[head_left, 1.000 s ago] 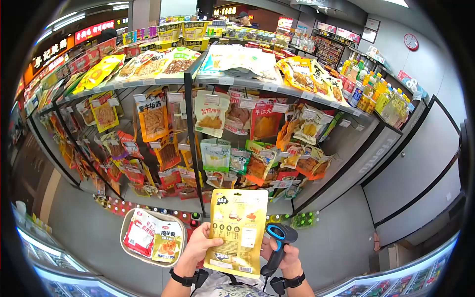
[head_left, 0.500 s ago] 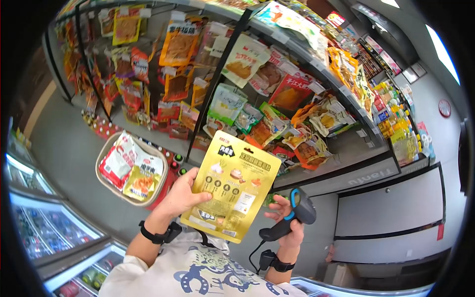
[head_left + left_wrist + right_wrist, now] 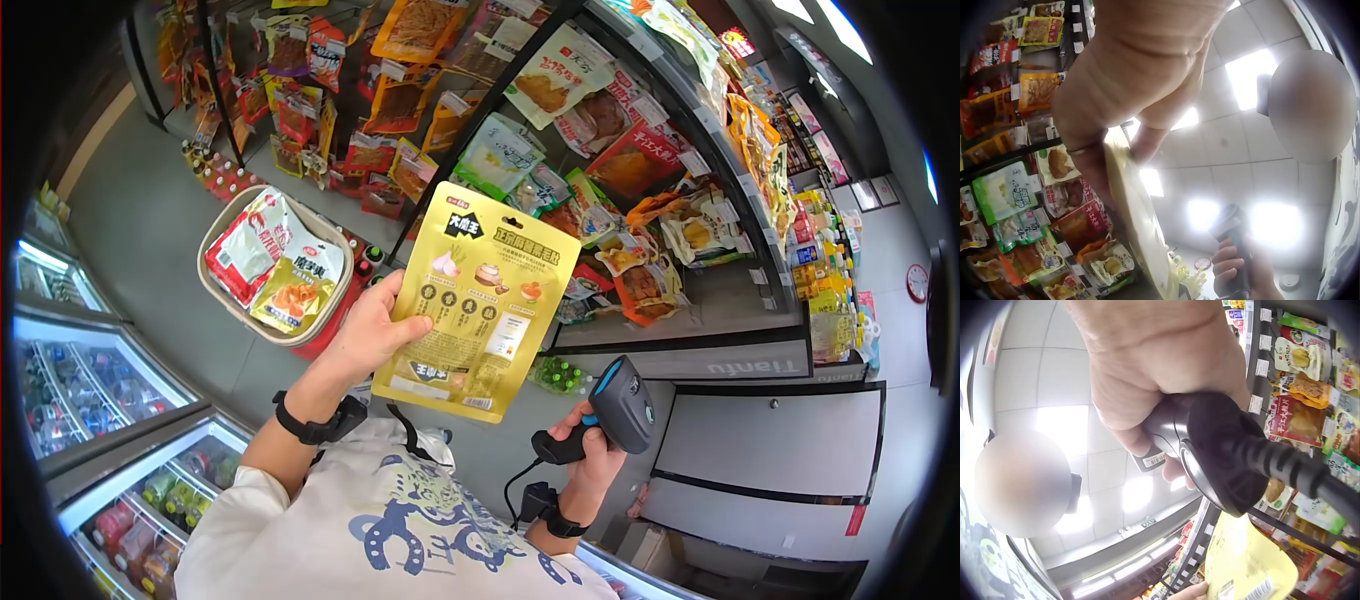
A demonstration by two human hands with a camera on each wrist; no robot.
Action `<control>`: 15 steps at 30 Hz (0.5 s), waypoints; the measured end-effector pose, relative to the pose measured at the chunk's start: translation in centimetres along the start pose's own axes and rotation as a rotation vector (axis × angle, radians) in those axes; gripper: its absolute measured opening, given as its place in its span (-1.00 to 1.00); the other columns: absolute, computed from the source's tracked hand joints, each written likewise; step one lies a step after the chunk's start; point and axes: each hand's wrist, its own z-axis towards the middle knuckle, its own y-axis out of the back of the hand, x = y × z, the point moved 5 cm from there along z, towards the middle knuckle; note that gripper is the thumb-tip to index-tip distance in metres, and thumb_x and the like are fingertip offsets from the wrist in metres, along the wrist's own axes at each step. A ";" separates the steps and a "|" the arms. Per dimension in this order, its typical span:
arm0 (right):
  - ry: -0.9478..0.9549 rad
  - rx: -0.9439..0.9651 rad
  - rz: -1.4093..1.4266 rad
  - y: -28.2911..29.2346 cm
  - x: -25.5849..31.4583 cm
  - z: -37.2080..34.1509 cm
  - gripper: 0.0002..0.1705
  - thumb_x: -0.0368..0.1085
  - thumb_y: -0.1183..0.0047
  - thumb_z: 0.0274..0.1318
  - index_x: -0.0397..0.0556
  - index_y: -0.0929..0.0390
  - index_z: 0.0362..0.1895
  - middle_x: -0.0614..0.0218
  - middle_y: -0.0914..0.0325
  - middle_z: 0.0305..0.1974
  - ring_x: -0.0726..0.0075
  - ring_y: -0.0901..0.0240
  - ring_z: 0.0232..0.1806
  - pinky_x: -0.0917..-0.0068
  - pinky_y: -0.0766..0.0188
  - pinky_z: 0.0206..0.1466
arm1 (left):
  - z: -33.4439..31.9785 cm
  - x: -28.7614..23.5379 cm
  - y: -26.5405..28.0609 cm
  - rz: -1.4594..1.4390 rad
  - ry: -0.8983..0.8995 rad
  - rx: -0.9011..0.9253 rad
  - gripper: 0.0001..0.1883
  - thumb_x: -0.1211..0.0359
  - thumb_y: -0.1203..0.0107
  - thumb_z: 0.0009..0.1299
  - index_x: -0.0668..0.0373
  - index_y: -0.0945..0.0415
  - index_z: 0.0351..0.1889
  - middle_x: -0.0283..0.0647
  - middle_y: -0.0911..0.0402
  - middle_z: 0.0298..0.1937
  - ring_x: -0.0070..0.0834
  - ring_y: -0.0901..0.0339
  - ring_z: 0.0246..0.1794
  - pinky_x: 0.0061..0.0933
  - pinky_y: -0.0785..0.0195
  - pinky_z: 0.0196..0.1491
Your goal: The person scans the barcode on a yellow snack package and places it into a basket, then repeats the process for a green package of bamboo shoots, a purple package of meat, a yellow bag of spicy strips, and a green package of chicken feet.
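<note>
In the head view my left hand (image 3: pixel 372 335) pinches the left edge of a gold food packet (image 3: pixel 478 300), thumb on its printed face. That packet (image 3: pixel 1138 219) shows edge-on between thumb and fingers in the left wrist view. My right hand (image 3: pixel 588 455) grips the handle of a black and blue handheld scanner (image 3: pixel 622 405), right of the packet and apart from it. Close up in the right wrist view, the scanner's handle end and cable (image 3: pixel 1291 465) stick out from my right hand (image 3: pixel 1160 369). A printed barcode (image 3: pixel 1260 589) shows on the packet's lower part.
A basket (image 3: pixel 209 290) holding a red-white packet and a gold-white one stands at left. Hanging snack packets (image 3: pixel 560 75) fill the rack ahead. Green-capped bottles (image 3: pixel 560 375) stand on the floor; drinks coolers (image 3: pixel 150 470) line the lower left.
The head view has turned and tilted down. My right fingers, spread half a second ago, now curl round the scanner handle. The scanner has turned more upright; my left hand keeps its hold on the packet.
</note>
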 end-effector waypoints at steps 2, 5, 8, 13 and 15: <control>-0.040 -0.013 -0.038 -0.8 0.1 -0.3 -0.67 -0.32 -0.01 0.10 -0.26 -0.38 -0.09 0.11 -0.45 -0.36 0.27 -0.47 -0.47 0.25 -0.55 -0.32 | -0.1 -0.1 0.1 0.006 -0.007 -0.009 -0.48 0.55 -0.05 0.25 0.27 -0.20 0.19 -0.24 -0.46 0.09 -0.55 -0.41 0.09 -0.47 -0.27 0.16; -0.122 -0.030 -0.091 -1.7 0.1 -0.9 -0.71 -0.49 0.02 -0.01 -0.27 -0.42 -0.12 0.15 -0.50 -0.40 0.30 -0.50 -0.45 0.28 -0.55 -0.31 | -0.3 0.1 0.2 0.002 -0.002 -0.024 -0.47 0.56 -0.03 0.25 0.28 -0.20 0.21 -0.24 -0.45 0.11 -0.56 -0.39 0.11 -0.48 -0.25 0.16; -0.171 -0.032 -0.286 -2.9 0.1 -1.2 -0.69 -0.58 -0.06 -0.13 -0.26 -0.47 -0.17 0.22 -0.56 -0.41 0.37 -0.53 -0.42 0.36 -0.54 -0.29 | -0.6 -0.5 0.1 0.046 -0.031 -0.060 -0.48 0.54 -0.02 0.25 0.28 -0.20 0.20 -0.25 -0.46 0.09 -0.57 -0.40 0.07 -0.48 -0.25 0.14; -0.179 -0.074 -0.528 -3.5 -0.2 -1.1 -0.73 -0.51 -0.19 -0.28 -0.21 -0.55 -0.33 0.37 -0.58 -0.47 0.53 -0.50 -0.46 0.54 -0.44 -0.33 | -0.7 -0.6 0.1 -0.001 -0.028 -0.137 -0.51 0.53 -0.02 0.25 0.30 -0.24 0.18 -0.23 -0.49 0.05 -0.55 -0.44 0.02 -0.48 -0.27 0.12; -0.141 -0.030 -0.592 -2.8 -0.7 -1.1 -0.78 -0.54 -0.08 -0.16 -0.24 -0.52 -0.29 0.33 -0.54 -0.49 0.49 -0.49 -0.48 0.51 -0.47 -0.35 | -0.5 -0.6 0.4 -0.026 -0.020 -0.188 -0.52 0.53 -0.01 0.25 0.33 -0.24 0.16 -0.21 -0.49 0.04 -0.55 -0.45 0.01 -0.48 -0.28 0.11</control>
